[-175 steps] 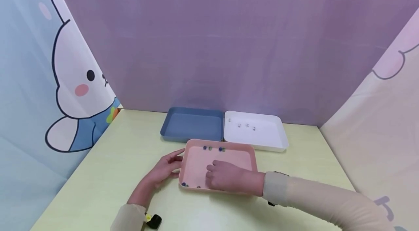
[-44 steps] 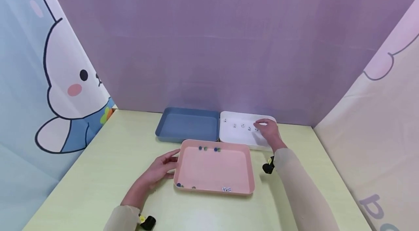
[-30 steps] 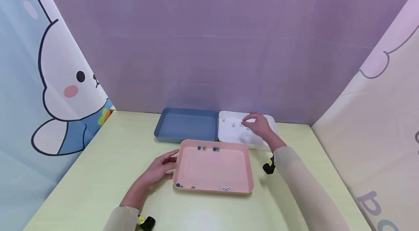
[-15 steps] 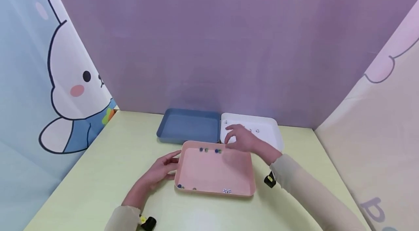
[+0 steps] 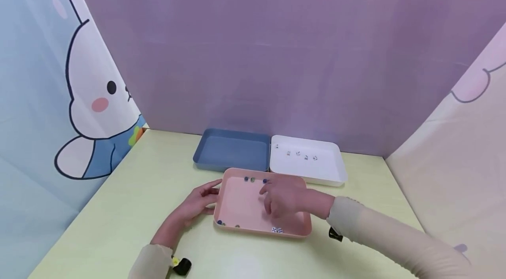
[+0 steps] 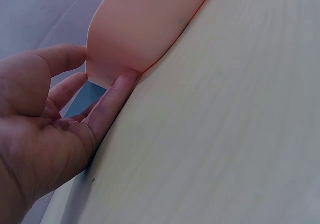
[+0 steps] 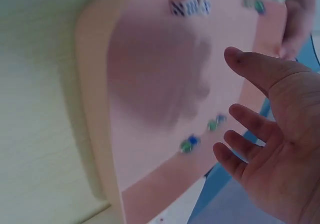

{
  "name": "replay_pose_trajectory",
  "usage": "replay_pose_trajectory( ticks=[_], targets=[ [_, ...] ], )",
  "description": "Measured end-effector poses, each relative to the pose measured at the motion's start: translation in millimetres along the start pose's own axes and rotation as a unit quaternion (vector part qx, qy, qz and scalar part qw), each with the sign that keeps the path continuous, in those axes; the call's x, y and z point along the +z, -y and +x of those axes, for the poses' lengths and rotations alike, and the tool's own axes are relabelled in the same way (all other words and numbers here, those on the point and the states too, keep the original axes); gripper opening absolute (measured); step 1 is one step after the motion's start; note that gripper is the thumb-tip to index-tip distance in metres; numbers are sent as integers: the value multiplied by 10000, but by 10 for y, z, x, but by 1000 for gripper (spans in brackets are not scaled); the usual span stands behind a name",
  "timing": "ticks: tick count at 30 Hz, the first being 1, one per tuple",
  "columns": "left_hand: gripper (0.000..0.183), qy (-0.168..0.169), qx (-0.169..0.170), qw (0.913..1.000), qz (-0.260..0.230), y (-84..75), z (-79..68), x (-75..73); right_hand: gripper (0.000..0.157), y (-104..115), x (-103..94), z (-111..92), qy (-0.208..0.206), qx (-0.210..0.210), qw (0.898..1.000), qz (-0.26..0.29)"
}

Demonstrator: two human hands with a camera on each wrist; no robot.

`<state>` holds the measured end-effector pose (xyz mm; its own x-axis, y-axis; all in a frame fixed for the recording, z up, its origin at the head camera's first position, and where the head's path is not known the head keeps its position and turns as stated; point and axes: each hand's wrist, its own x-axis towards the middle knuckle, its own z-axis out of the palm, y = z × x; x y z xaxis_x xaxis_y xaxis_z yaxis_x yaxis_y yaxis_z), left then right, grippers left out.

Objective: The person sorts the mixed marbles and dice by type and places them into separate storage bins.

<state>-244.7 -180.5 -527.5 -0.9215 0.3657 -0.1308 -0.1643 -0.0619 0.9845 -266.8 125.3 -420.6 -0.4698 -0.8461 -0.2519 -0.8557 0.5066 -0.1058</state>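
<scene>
- The left hand (image 5: 196, 204) is touching the left end of the pink tray (image 5: 241, 202); its fingers are reaching out fairly straight against the outer wall, not curling round it.
- The right hand (image 5: 282, 197) is hovering over the right half of that tray, casting a shadow on its floor; its fingers are spreading loosely, bending slightly and gripping nothing.
- The pink tray is lying flat on the pale wood-grain table (image 5: 118, 208), nearest the person.
- Blue and green glass marbles (image 5: 252, 179) are lying along its far wall, the right wrist view showing two blue-green pairs there.
- More small marbles (image 5: 219, 222) are resting by the near wall, towards the left corner.
- White dice (image 5: 277, 230) are sitting together at the near wall, right of centre; blur is hiding their exact count.
- Behind, a blue tray (image 5: 233, 151) and a white tray (image 5: 328, 169) are standing side by side, the white one to the right and holding five spaced-out dice (image 5: 306, 157).
- A purple curtain (image 5: 276, 50) is hanging behind, a rabbit-printed cloth (image 5: 35, 138) at the left.
- Beige sleeves (image 5: 395, 230) are covering both forearms.
</scene>
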Motion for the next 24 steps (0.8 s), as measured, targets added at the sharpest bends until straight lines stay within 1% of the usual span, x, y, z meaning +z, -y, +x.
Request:
replay_pose_trajectory(
  ticks=[3, 4, 8, 13, 15, 19, 24],
  targets=[
    [59, 47, 26, 10000, 29, 1, 11, 5, 12, 84, 50, -2, 79, -324, 9993, 150],
    [60, 50, 32, 10000, 39, 4, 15, 6, 12, 112, 61, -4, 89, -353, 9991, 206],
    [60, 38, 45, 10000, 53, 6, 23, 18, 14, 190, 110, 0, 73, -580, 9983, 6],
    [60, 26, 52, 10000, 63, -7, 12, 25, 25, 247, 162, 39, -23, -976, 9944, -410],
    [60, 18, 37, 10000, 80, -5, 12, 20, 30, 269, 165, 51, -39, -1037, 9930, -570],
    [61, 52, 54, 9999, 69, 6, 24, 7, 34, 307, 161, 44, 20, -968, 9918, -836],
    [60, 30, 32, 10000, 36, 48, 33, 19, 36, 324, 189, -6, 43, -870, 9914, -979]
  ],
)
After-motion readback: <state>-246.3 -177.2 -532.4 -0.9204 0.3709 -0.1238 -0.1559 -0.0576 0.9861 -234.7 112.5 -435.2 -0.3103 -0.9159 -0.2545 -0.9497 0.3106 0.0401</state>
